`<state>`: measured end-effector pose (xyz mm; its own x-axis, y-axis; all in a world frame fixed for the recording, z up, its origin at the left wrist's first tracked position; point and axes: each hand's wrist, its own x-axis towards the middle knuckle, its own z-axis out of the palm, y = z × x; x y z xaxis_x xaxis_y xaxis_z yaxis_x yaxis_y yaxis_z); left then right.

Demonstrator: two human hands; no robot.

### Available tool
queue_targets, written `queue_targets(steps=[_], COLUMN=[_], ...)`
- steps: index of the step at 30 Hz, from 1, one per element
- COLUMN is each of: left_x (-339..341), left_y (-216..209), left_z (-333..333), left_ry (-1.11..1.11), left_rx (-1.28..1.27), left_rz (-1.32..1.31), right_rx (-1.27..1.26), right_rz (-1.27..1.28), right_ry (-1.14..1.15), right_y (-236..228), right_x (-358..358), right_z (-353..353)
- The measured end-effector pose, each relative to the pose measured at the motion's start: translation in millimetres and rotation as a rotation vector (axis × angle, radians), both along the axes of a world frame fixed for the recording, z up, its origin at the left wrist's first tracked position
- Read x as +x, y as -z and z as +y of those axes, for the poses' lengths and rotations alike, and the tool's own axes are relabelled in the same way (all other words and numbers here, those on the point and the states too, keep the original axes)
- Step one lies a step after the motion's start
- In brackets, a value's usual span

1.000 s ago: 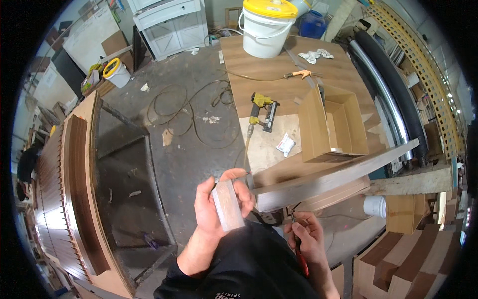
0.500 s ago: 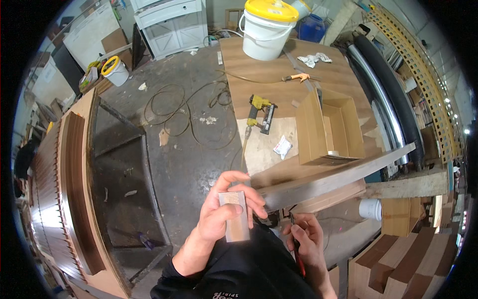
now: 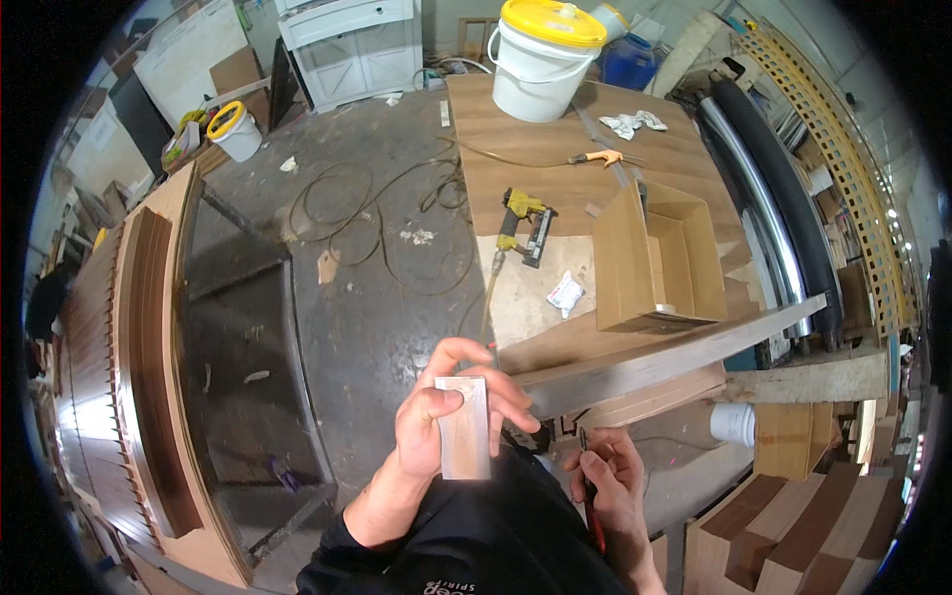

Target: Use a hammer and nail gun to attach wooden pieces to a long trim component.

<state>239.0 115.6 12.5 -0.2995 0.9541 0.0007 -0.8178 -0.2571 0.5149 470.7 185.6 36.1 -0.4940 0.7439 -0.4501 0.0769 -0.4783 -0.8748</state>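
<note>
Head view: the left hand [image 3: 420,426] grips a flat rectangular block [image 3: 466,444], long axis fore-and-aft, while the right hand [image 3: 617,472], farther from it, clasps a red-handled tool [image 3: 596,526].

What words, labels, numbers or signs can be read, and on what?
I'll place wording, not copy it.
Black cloth top: pale lettering, partly legible, cut by the lower edge.
Small white packet: markings too small to read.
Yellow and black nail gun: unreadable marks.
White plastic bucket, yellow lid: label too small to read.
Flat brown-and-grey piece in the left hand: none discernible.
</note>
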Motion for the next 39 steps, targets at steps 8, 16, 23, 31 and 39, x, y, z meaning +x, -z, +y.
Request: queue_targets(steps=[8, 16, 23, 31, 39], left_x=[-1, -2, 2, 14, 17], left_y=[4, 3, 5, -5, -4], left_z=[-3, -6, -7, -8, -18], left_ry=[0.006, -0.032, -0.058, -0.022, 0.251], left_rx=[0.032, -0.025, 0.048, -0.012, -0.203], left_rz=[0.033, 0.137, -0.014, 0.479, 0.806], right_rx=[0.011, 0.037, 0.066, -0.028, -0.159], right_rz=[0.014, 0.02, 0.058, 0.105, 0.083], right_ry=[-0.012, -0.028, -0.068, -0.119, -0.306], right_y=[-2, -7, -21, -35, -22], right_x=[-3, -5, -11, -16, -7], right_z=[-3, -3, -1, -4, -7])
